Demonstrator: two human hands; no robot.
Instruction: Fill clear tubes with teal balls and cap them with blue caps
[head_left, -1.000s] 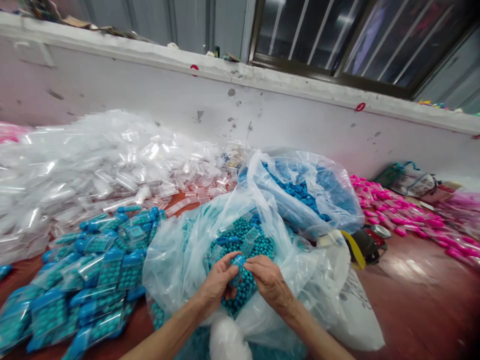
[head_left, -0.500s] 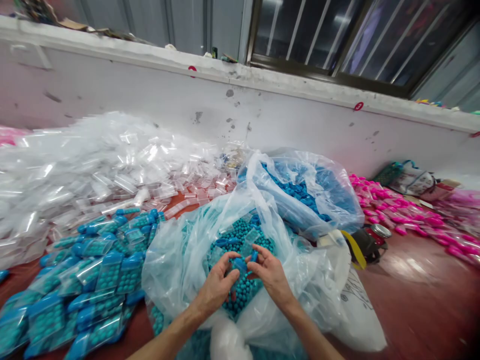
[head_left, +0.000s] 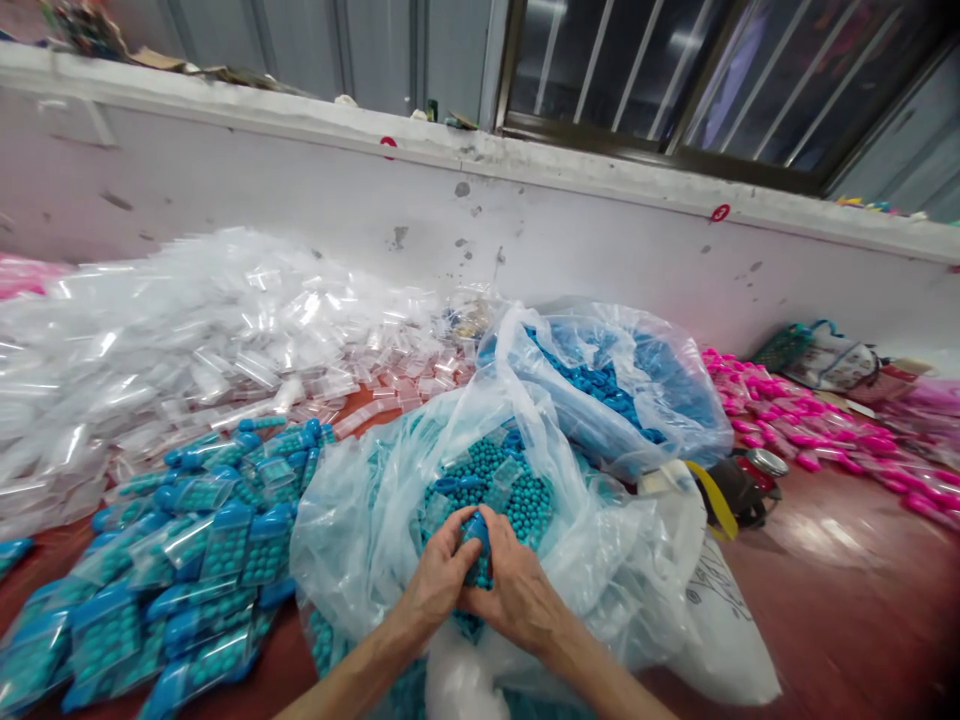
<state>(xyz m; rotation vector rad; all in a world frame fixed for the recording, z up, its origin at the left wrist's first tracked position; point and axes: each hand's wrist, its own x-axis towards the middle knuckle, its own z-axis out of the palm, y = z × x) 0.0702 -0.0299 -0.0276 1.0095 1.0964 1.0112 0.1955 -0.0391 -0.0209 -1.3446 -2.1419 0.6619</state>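
Observation:
A small clear case of teal balls with a blue cap is pinched between my two hands, over a large open plastic bag. My left hand is closed around its left side, thumb near the cap. On the other side my right hand is closed too, fingers against the cap and body, hiding part of the case. Below and behind them, loose teal balls fill the bag. An empty clear case and a few blue caps lie on the balls.
Filled blue-capped cases are heaped on the red floor at left, before a big pile of empty clear cases. Behind, another bag holds blue caps. Pink pieces and a white sack lie at right.
My right hand has brought the blue cap onto the case in my left hand. The hands were slightly apart before; now they press together around it. The view has shifted slightly.

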